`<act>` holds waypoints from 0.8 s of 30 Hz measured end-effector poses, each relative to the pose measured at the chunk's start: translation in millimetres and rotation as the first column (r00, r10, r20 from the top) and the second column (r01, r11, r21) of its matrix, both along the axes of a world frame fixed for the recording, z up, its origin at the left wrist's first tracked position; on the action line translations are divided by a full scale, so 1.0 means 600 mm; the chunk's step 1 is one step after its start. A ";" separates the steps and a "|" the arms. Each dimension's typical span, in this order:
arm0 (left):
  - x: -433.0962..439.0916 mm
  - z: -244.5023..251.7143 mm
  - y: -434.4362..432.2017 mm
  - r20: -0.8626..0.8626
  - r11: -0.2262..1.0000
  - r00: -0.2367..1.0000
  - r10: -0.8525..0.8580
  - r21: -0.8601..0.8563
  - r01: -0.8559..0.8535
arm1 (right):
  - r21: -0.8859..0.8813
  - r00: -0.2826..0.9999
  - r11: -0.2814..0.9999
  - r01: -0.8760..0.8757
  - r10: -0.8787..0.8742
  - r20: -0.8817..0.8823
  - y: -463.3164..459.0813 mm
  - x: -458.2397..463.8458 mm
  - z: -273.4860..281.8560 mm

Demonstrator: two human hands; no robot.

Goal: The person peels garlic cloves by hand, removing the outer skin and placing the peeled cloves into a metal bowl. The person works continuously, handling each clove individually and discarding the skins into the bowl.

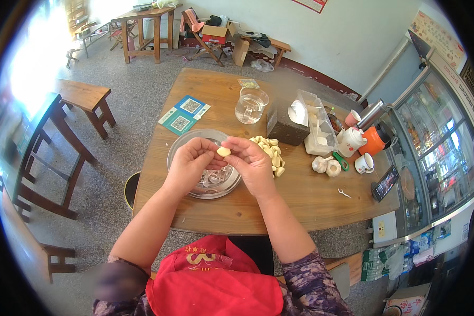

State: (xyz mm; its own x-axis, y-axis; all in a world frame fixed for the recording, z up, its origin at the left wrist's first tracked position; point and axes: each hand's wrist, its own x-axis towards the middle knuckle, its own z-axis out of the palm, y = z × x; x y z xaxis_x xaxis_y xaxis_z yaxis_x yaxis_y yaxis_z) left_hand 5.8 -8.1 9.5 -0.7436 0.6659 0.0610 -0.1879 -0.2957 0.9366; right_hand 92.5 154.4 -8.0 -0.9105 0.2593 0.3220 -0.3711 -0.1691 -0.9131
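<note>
A pale peeled garlic clove (223,152) is pinched between the fingertips of my left hand (191,164) and my right hand (252,164). Both hands are above a round metal tray (232,185), whose far part they partly hide. Thin garlic skins (213,178) lie in the tray. Just beyond my right hand, a pile of peeled cloves (275,154) rests directly on the wooden table (300,205), partly covered by that hand. Farther right are whole garlic bulbs (320,164), beside a green-handled tool (341,161).
A clear jug of water (251,106) stands behind the tray, near cards with printed codes (184,114). To the right are a tissue box (286,124), a clear compartment box (320,138), a white teapot (351,143), an orange kettle (373,139), a mug (364,163) and a propped phone (386,183).
</note>
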 end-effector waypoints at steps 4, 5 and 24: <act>0.004 -0.002 0.002 -0.102 0.999 0.995 0.017 -0.047 -0.022 | 0.034 1.000 0.999 -0.007 0.008 -0.029 -0.003 0.000 0.000; 0.002 -0.006 0.002 -0.124 0.998 0.992 0.017 -0.064 -0.025 | 0.045 0.999 0.999 -0.013 0.015 -0.039 -0.006 0.000 0.002; 0.005 -0.002 0.002 -0.146 0.996 0.989 0.029 -0.085 -0.041 | 0.083 0.999 0.996 -0.011 0.014 -0.044 -0.008 0.002 0.002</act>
State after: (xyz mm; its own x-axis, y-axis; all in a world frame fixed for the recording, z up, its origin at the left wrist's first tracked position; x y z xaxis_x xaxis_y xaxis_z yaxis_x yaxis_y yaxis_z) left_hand 8.8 -6.6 8.6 -0.7541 0.6471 0.1121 -0.0397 -0.2153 0.9757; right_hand 93.6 149.9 -6.8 -0.8978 0.2186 0.3823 -0.4100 -0.0984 -0.9067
